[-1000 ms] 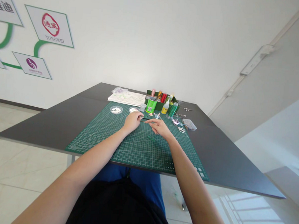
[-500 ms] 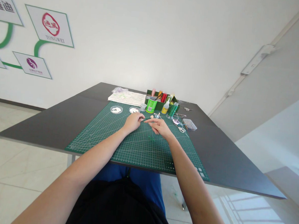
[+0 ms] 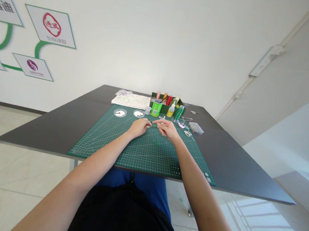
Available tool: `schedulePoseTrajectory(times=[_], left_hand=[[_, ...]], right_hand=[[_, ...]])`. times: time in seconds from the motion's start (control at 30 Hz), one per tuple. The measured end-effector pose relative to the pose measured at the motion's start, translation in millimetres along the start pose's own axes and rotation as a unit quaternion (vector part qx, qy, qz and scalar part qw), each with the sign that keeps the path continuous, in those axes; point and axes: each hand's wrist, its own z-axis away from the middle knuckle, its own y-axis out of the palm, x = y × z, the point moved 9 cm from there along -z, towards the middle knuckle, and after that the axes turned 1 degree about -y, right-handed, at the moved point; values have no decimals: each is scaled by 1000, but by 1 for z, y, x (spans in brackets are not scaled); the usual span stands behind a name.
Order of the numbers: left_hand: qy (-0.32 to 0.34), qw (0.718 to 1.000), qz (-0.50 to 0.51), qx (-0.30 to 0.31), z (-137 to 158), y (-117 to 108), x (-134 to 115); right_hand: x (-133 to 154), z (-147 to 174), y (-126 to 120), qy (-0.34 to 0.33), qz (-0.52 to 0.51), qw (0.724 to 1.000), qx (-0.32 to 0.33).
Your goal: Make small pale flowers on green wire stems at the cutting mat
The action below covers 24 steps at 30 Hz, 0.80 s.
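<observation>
Black shirt [image 3: 122, 214] and blue trousers [image 3: 154, 188] at the near edge of the dark counter [image 3: 232, 158]. On top, a green gridded cutting mat [image 3: 141, 156], with small green scraps [image 3: 156, 142] just short of the hands. Left hand [image 3: 139, 127] with thumb and fingers pinched together on a thin strand [image 3: 154, 126], in the gap between both hands over the mat. Right hand [image 3: 168, 129] near but apart from the left, index finger stretched towards it; cannot tell whether closed on the strand. To the right, white-handled scissors [image 3: 187, 133] and a clear plastic case [image 3: 196, 128]. Beyond the hands, two round clear dishes [image 3: 115, 112] with white pieces [image 3: 120, 112], a small pale tub [image 3: 148, 110], a bright green can [image 3: 156, 108] and a yellow-labelled bottle [image 3: 171, 110]. Farther back, a stack of white sheets [image 3: 130, 100] and a dark green box [image 3: 165, 109]. Behind everything, a white wall [image 3: 174, 43].
</observation>
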Motion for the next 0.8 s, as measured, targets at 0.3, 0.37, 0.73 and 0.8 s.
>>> schedulePoseTrajectory(times=[0.3, 0.37, 0.73, 0.8], left_hand=[[20, 1000, 18, 5, 0, 3, -3], [29, 999, 15, 16, 0, 4, -6], [101, 993, 49, 45, 3, 10, -23], [111, 991, 57, 44, 3, 10, -24]], right_hand=[[2, 1, -9, -14, -7, 999, -38], [2, 1, -12, -23, -14, 999, -43], [6, 2, -23, -38, 2, 996, -86], [6, 2, -25, -37, 9, 995, -91]])
